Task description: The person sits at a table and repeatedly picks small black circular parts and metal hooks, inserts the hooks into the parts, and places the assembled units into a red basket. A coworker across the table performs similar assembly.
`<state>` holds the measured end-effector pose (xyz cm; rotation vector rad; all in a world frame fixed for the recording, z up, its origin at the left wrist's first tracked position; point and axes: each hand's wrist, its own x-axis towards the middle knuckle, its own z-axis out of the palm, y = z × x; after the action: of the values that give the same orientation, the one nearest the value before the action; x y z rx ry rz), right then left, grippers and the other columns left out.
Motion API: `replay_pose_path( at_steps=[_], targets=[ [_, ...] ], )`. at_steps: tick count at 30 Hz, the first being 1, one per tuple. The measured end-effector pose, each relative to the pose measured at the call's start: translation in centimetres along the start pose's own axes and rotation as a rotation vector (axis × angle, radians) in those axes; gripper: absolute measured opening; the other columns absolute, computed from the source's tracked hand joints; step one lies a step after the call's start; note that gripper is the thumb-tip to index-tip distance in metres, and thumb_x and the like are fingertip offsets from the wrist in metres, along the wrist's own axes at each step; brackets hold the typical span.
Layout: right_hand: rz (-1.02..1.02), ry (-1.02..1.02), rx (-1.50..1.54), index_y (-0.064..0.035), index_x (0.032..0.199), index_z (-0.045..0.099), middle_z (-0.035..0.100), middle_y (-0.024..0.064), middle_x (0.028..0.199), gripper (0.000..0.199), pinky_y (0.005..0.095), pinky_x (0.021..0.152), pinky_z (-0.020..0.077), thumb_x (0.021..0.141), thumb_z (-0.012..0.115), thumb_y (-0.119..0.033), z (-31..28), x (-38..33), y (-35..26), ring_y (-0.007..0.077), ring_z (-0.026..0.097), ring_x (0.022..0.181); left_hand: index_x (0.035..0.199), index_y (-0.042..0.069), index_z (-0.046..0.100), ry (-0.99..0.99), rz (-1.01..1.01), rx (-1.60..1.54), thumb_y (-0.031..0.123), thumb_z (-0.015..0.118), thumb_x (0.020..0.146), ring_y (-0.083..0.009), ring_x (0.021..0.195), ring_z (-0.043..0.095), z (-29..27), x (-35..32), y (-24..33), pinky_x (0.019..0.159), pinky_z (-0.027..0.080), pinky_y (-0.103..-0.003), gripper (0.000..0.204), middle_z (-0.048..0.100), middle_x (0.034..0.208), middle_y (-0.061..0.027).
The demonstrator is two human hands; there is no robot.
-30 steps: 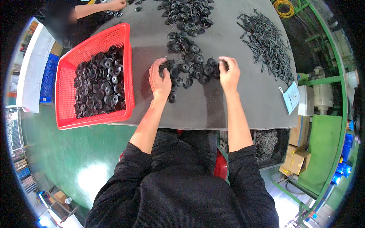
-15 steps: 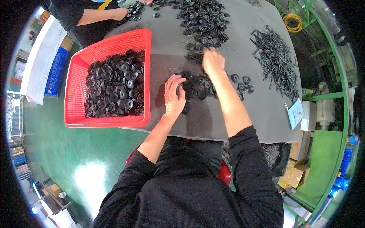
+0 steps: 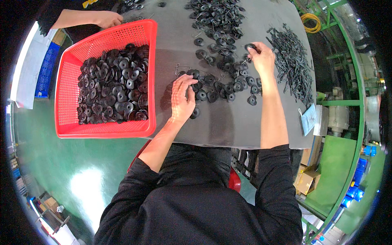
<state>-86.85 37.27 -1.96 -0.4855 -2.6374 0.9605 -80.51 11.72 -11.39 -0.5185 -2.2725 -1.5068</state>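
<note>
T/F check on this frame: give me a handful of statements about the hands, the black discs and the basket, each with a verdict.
1. The left hand rests on loose black discs on the grey table. True.
2. The right hand is inside the red basket. False: it is over the table, pinching a black disc.
3. The red basket is empty. False: it holds a heap of black discs.
4. A pile of thin dark pins lies right of the right hand. True.
5. Another person's hand shows past the basket. True.
</note>
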Motion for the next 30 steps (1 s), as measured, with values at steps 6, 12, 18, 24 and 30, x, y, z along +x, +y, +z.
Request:
replay_pose_path(
  at_steps=[6, 12, 18, 24, 30],
  targets=[
    [-0.197, -0.131, -0.485, -0.0155, 0.094, 0.066, 0.06, 0.0086, 0.099, 0.019, 0.0405, 0.082, 0.0478, 0.077, 0.063, -0.023, 3.8, 0.2, 0.5, 0.0275, 0.056, 0.099, 0.095, 0.006, 0.059, -0.009, 0.0, 0.017, -0.011, 0.049, 0.072, -0.0298, 0.108, 0.051, -0.2, 0.2, 0.2, 0.093, 0.039, -0.039, 0.03, 0.057, 0.106, -0.0108],
    [-0.355, -0.117, -0.47, -0.0126, 0.092, 0.064, 0.06, 0.0096, 0.092, 0.02, 0.0399, 0.075, 0.0477, 0.074, 0.068, -0.023, 8.1, -0.2, -0.4, 0.0288, 0.06, 0.087, 0.097, 0.004, 0.058, 0.115, -0.1, -0.069, -0.011, 0.046, 0.075, -0.0296, 0.105, 0.053, -0.7, 0.3, 0.1, 0.091, 0.041, -0.038, 0.03, 0.058, 0.105, -0.0122],
    [-0.175, -0.012, -0.17, -0.0148, 0.09, 0.065, 0.061, 0.0094, 0.091, 0.015, 0.04, 0.069, 0.0498, 0.075, 0.064, -0.016, 4.4, -1.4, -1.1, 0.0285, 0.062, 0.086, 0.099, 0.003, 0.056, 0.159, -0.177, -0.156, -0.012, 0.044, 0.078, -0.0274, 0.103, 0.055, -0.4, -0.1, -0.1, 0.091, 0.042, -0.035, 0.029, 0.058, 0.105, -0.0123],
    [-0.325, -0.329, -0.224, -0.0117, 0.084, 0.067, 0.061, 0.0102, 0.086, 0.019, 0.0408, 0.071, 0.0496, 0.07, 0.071, -0.023, 7.2, -5.8, -3.1, 0.029, 0.061, 0.086, 0.103, 0.003, 0.055, 0.198, -0.176, -0.157, -0.011, 0.045, 0.078, -0.026, 0.101, 0.055, -0.3, -0.4, -0.7, 0.088, 0.043, -0.034, 0.03, 0.057, 0.106, -0.0119],
    [-0.29, -0.555, -0.397, -0.0105, 0.08, 0.068, 0.066, 0.0123, 0.082, 0.014, 0.0404, 0.071, 0.0503, 0.071, 0.069, -0.022, 8.3, -6.1, -4.1, 0.0305, 0.063, 0.082, 0.103, 0.004, 0.055, 0.211, -0.147, -0.056, -0.009, 0.045, 0.08, -0.0237, 0.102, 0.055, -0.7, -0.5, -0.4, 0.083, 0.043, -0.031, 0.029, 0.057, 0.107, -0.0106]
  ],
)
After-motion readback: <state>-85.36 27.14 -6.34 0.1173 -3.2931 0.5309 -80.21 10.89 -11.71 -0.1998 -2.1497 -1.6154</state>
